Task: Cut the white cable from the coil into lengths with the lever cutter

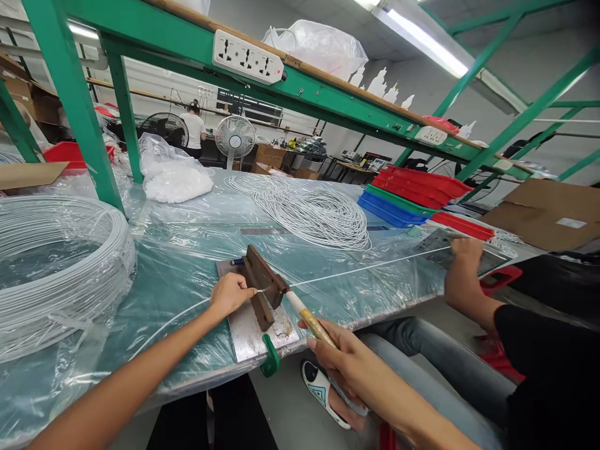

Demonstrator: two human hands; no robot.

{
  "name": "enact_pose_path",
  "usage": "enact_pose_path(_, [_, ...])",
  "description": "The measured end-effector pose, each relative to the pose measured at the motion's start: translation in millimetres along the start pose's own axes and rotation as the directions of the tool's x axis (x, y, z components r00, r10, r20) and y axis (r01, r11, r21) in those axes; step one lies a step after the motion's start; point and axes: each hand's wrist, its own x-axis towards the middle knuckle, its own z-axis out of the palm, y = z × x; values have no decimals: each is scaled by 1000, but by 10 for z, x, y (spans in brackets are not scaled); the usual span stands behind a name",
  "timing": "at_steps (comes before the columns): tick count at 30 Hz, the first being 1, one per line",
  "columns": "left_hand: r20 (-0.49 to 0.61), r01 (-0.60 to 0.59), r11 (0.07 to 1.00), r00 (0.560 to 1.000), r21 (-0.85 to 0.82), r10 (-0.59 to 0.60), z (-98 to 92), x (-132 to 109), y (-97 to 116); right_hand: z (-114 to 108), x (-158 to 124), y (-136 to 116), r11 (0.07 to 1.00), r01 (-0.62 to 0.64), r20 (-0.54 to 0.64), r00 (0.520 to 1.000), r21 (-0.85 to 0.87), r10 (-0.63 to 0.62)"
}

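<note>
My left hand (229, 294) pinches a thin white cable (175, 317) beside a brown metal fixture (262, 275). The fixture sits on a metal base plate (241, 340), held at the table edge by a green clamp (270, 356). Out of the fixture sticks a lever handle (307, 315), white near the metal and wrapped in yellowish tape further down. My right hand (340, 356) is closed around the taped end. Beyond the fixture, a white cable length (370, 267) runs right to a co-worker's hand (466, 250). Where the cable passes the brown block is partly hidden.
A large wrapped cable coil (117, 250) lies left, and a loose coil (319, 215) lies behind the fixture. Stacked red, green and blue trays (398, 200) stand right. A green shelf beam (173, 47) crosses above. The co-worker's legs (422, 356) are close on my right.
</note>
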Motion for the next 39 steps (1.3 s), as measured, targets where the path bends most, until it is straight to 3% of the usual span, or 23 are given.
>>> enact_pose_path(4, [-5, -17, 999, 1000, -45, 17, 3, 3, -37, 112, 88, 334, 997, 65, -134, 988, -51, -72])
enact_pose_path(7, [-15, -21, 991, 1000, -135, 19, 28, 12, -109, 245, 165, 653, 981, 176, -269, 944, -83, -192])
enact_pose_path(10, [13, -68, 957, 997, -282, 75, 33, -2, -134, 228, 136, 692, 994, 110, -198, 974, -1, -108])
enact_pose_path(12, [17, -112, 921, 992, -374, 128, -16, -45, -96, 109, 58, 502, 991, 44, -76, 997, 130, -34])
enact_pose_path(15, [29, -155, 862, 981, -482, 192, -182, -186, 0, -147, -25, 4, 915, 7, 69, 997, 404, -38])
enact_pose_path(18, [91, -141, 836, 971, -531, 222, -361, -402, 71, -384, 74, -572, 798, 34, 92, 990, 602, -111])
enact_pose_path(22, [61, -149, 841, 976, -520, 211, -454, -626, 85, -552, 583, -1314, 731, 178, 1, 971, 659, -238])
enact_pose_path(27, [8, -117, 799, 989, -590, 151, -514, -675, 37, -518, 1502, -2026, 847, 254, 35, 952, 468, -305])
enact_pose_path(33, [104, 46, 697, 994, -716, 42, -669, -735, 51, -347, 2318, -2260, 941, 235, 39, 967, 243, -252])
enact_pose_path(36, [152, 104, 662, 988, -742, 16, -713, -763, 81, -260, 2524, -2252, 948, 232, 14, 970, 216, -241])
enact_pose_path(39, [116, 87, 613, 993, -785, 8, -750, -775, 121, -219, 2582, -2263, 959, 255, 50, 964, 128, -262])
